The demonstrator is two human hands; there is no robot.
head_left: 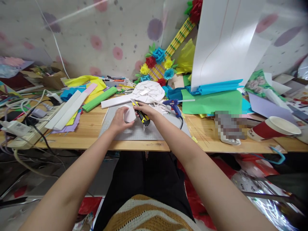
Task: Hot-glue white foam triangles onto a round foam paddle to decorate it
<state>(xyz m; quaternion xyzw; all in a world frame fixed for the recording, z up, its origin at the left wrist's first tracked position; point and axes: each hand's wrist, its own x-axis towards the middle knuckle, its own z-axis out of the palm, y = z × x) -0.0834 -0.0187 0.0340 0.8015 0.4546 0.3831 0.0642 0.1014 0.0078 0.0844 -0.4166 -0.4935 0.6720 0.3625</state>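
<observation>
My left hand (119, 120) is curled around a small white foam piece (130, 114), holding it over the grey cutting mat (134, 132). My right hand (147, 110) grips a yellow and black utility knife (141, 116), its blade end pointing down toward the mat just right of the white piece. Both hands meet near the mat's middle. A pile of white cut pieces (148, 90) lies just behind them, beside a long white foam strip (117, 100).
A blue glue gun (173, 105) lies right of my hands. A red paper cup (273, 128) lies tipped at the right. Green and blue paper sheets (211, 99), a paper-flower guitar (166, 61), a power strip with cables (21, 130) and white strips (66, 110) crowd the wooden table (207, 134).
</observation>
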